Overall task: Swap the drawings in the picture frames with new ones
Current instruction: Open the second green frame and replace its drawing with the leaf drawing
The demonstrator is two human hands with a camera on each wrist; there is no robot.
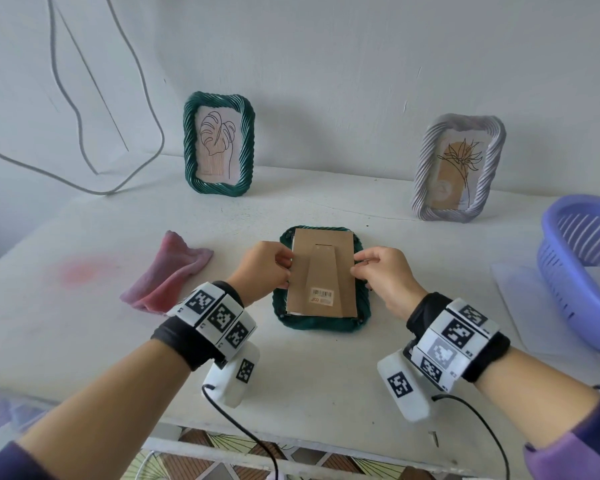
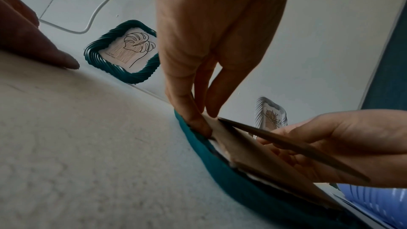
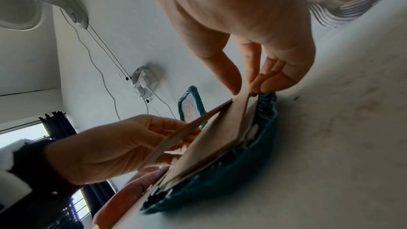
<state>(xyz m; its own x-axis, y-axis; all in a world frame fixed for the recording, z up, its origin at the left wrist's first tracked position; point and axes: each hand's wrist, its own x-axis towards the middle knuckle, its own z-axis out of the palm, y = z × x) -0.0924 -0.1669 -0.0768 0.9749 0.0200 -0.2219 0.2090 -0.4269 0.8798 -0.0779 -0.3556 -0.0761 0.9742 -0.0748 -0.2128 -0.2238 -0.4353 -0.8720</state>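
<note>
At nine o'clock on the desk [image 1: 84,341] lay a pink cloth [image 1: 168,273], crumpled. Beyond it, at eleven o'clock, a green frame [image 1: 219,143] with a leaf drawing [image 1: 217,147] stood upright against the wall. My left hand [image 1: 265,270] pinched the left edge of the cardboard backing [image 1: 323,271], fingertips [image 2: 198,121] curled at the rim of the face-down green frame [image 1: 321,325] in the middle of the desk. The backing's far end was raised off that frame, and its stand flap stood slightly open; whatever drawing lay under it was hidden, only a pale sliver showing in the wrist views. My right hand [image 1: 387,278] pinched the backing's right edge, thumb on top. At one o'clock a pale lilac frame [image 1: 459,168] stood with a flower drawing [image 1: 459,171]. At three o'clock a purple basket [image 1: 582,271] was cut off by the edge, with white paper [image 1: 520,306] partly tucked beneath it.
</note>
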